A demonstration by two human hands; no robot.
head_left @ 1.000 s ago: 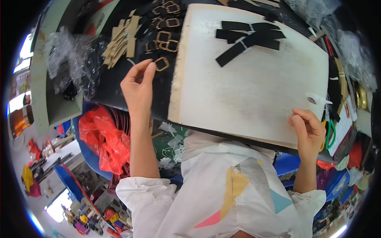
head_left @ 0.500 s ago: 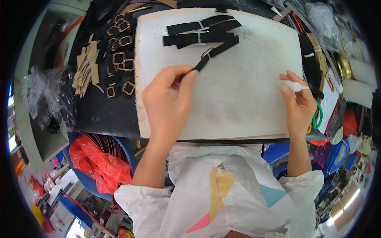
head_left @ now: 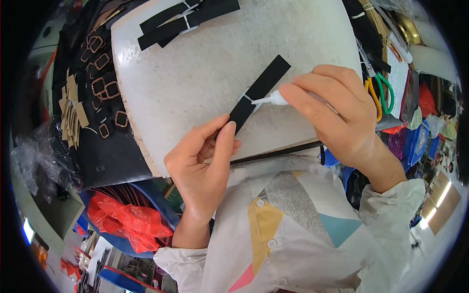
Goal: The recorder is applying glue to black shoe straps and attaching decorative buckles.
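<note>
My left hand point(head_left: 202, 158) pinches the lower end of a black strap point(head_left: 267, 77) between thumb and fingers. A metal buckle point(head_left: 247, 94) sits around the strap's middle, its crossbar over the black band. In my right hand point(head_left: 337, 110) is a small white glue bottle point(head_left: 277, 98), its thin nozzle tip at the strap beside the buckle's bar. Whether the tip touches the strap, I cannot tell. Farther off on the white board point(head_left: 195, 83) lie more black straps point(head_left: 213, 11) with metal buckles.
Copper-coloured square buckles point(head_left: 112, 89) and a bundle of tan strips point(head_left: 73, 110) lie on the black table at left. Scissors with green and yellow handles point(head_left: 386, 93) are at right. A blue bin with a red plastic bag point(head_left: 124, 219) stands below the table's left edge.
The strap has come nearer with my left hand. My right hand has moved left, bringing the bottle's nozzle to the buckle. The view has shifted, so the board appears tilted.
</note>
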